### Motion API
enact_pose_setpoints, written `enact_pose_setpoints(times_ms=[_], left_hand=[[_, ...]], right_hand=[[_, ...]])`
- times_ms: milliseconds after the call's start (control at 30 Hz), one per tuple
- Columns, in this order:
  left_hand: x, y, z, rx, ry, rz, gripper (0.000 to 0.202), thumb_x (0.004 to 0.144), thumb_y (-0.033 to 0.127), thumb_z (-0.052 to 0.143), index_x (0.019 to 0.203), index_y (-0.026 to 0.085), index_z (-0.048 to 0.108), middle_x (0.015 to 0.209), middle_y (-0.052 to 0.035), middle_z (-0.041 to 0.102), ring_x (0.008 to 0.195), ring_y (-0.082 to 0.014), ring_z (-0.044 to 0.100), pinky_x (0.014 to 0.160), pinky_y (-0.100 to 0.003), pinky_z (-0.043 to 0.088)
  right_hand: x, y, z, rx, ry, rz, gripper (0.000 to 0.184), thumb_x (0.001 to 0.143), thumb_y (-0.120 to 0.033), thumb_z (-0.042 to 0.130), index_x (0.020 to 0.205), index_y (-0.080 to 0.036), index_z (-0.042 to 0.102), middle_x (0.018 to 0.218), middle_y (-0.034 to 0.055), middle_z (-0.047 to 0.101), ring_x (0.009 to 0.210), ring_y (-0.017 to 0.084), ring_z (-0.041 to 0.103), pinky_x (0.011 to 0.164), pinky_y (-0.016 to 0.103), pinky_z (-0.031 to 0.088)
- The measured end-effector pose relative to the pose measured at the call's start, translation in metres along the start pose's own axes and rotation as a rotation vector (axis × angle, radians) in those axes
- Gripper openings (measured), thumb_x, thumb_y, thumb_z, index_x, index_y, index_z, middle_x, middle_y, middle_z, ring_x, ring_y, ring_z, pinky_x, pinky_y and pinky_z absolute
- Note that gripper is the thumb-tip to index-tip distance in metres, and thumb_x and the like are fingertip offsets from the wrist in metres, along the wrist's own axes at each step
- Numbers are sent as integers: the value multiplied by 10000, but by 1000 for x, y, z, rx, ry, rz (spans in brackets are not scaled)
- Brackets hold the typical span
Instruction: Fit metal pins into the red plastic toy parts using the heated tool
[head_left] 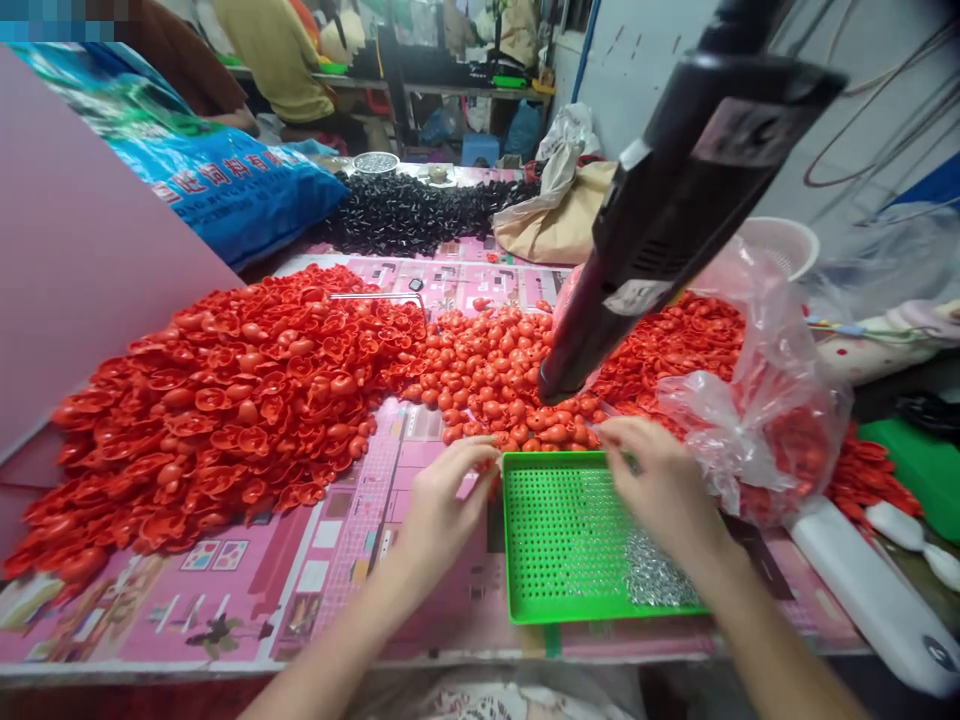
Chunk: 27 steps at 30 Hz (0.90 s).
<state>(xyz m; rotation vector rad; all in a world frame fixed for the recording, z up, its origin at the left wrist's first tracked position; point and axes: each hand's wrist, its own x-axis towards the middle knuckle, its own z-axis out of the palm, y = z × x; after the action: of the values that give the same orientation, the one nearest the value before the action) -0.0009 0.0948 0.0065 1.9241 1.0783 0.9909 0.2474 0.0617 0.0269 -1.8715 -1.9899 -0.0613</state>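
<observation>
A green perforated tray (525, 600) lies at the table's front edge, with small silver screws (656, 580) heaped in its right corner. My left hand (442, 505) rests at the tray's upper left corner, fingers curled and pinched by the red parts; what it holds is hidden. My right hand (660, 480) hovers over the tray's upper right, fingers pinched together on something too small to name. A black hanging power screwdriver (660, 220) points down at the small red caps (502, 375) just behind the tray.
A big heap of red cup-shaped parts (225, 400) fills the left of the pink table (300, 580). A clear plastic bag (765, 400) of red parts sits right. Black parts (420, 210), a blue sack (217, 180) and a tan bag (555, 220) lie behind. People sit at the back.
</observation>
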Motion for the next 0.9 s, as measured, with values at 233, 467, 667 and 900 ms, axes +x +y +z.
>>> enact_pose_setpoints(times_ms=[233,467,667,900], left_hand=[[9,-9,-3,136,-136,127,322,896,134,532,1205,214,577,1442,-117,490,1332,-231,470,1069,-449,427],[12,-45,-65,683,148,-82,230,955,213,440,1088,177,624,1103,-109,673,1036,-242,608,911,-397,467],[56,-69,-85,869,133,-106,347,887,78,407,1122,179,641,1254,-167,600,1191,-352,469,965,-510,340],[84,-70,-82,894,15,-11,273,939,168,454,1142,190,634,1148,-103,652,1200,-309,473,1051,-522,304]], right_hand=[[69,68,16,-188,-215,-144,229,837,-119,536,958,-160,727,958,114,706,858,240,660,695,337,510],[43,75,13,-146,8,-219,278,930,-268,459,1077,-137,654,1026,129,695,944,278,651,830,428,527],[1,24,-8,104,299,-74,341,896,-434,600,1183,-250,619,888,18,727,637,157,682,598,284,527],[-38,-6,-5,247,388,-45,230,834,-270,708,1060,-235,677,939,-8,745,720,136,703,772,271,551]])
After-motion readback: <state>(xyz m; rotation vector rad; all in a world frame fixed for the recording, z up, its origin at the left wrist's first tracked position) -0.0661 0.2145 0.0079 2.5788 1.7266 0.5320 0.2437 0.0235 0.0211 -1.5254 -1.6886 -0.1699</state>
